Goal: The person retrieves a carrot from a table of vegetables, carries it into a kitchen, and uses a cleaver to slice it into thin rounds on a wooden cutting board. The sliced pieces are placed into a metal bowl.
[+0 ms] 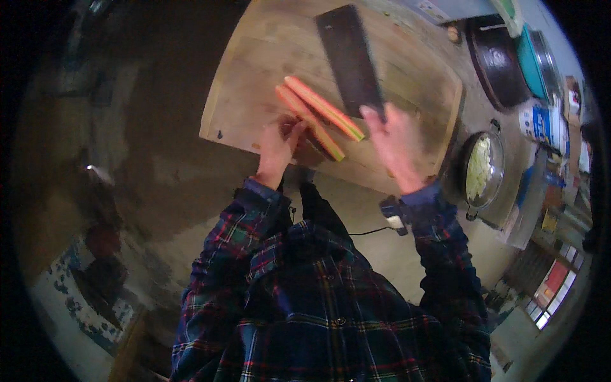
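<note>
On a large wooden cutting board (258, 62), two long pieces of carrot lie side by side at a slant, the upper piece (324, 107) a little apart from the lower piece (305, 114). My left hand (281, 143) is at the lower piece, thumb and fingers bent against its near side; the hand is blurred and its fingertips are partly hidden. My right hand (394, 138) grips the near end of a broad dark cleaver (348, 59), whose blade points away from me over the board, right of the carrot pieces.
Right of the board stands a metal pan (496, 167) of pale chopped vegetable. Beyond it are a large dark pot (496, 67), a teal basin (532, 62) and a white and blue bucket (544, 125). A cable hangs near my right wrist.
</note>
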The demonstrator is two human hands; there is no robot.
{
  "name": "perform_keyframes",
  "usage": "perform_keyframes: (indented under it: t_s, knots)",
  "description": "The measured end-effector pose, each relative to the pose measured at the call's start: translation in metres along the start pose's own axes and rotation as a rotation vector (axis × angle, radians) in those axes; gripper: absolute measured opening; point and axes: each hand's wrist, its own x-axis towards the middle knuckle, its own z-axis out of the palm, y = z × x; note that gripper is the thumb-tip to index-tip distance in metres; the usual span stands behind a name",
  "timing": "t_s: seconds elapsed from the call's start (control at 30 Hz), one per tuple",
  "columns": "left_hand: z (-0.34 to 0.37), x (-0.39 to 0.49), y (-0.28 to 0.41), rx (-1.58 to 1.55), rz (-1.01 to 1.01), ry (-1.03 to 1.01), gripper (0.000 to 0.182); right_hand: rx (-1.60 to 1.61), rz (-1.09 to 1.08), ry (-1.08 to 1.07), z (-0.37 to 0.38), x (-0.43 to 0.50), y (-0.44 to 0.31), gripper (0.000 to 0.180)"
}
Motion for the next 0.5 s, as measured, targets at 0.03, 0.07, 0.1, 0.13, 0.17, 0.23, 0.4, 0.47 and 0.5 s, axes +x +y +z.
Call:
perform_keyframes:
  t_s: [0.03, 0.07, 0.1, 0.13, 0.17, 0.23, 0.4, 0.47, 0.5]
  knots:
    - [-0.005, 0.000, 0.003, 0.261, 0.001, 0.065, 0.019, -0.054, -0.037, 0.085, -0.014, -0.007, 0.012, 0.038]
    - [-0.010, -0.001, 0.005, 0.443, 0.239, 0.112, 0.015, 0.038, 0.052, 0.104, -0.022, -0.016, 0.023, 0.036]
    - [-0.014, 0.000, 0.009, 0.595, 0.360, 0.122, 0.017, 0.161, 0.064, 0.161, -0.027, -0.024, 0.031, 0.033]
    - [-0.019, 0.002, 0.014, 0.746, 0.481, 0.135, 0.020, 0.285, 0.072, 0.218, -0.030, -0.033, 0.039, 0.030]
    - [-0.022, 0.007, 0.018, 0.894, 0.593, 0.113, 0.023, 0.400, 0.201, 0.166, -0.034, -0.045, 0.048, 0.027]
    - [-0.026, 0.019, 0.029, 0.935, 0.910, 0.048, 0.033, 0.654, 0.550, 0.042, -0.036, -0.075, 0.062, 0.022]
    - [-0.029, 0.052, 0.046, 1.181, 1.096, -0.227, 0.038, 0.879, 0.592, -0.016, -0.014, -0.123, 0.104, 0.035]
    - [-0.032, 0.053, 0.050, 1.259, 1.037, -0.345, 0.039, 1.011, 0.724, -0.004, -0.005, -0.131, 0.121, 0.032]
    - [-0.035, 0.055, 0.053, 1.260, 1.064, -0.358, 0.039, 1.113, 0.740, 0.014, -0.001, -0.132, 0.128, 0.031]
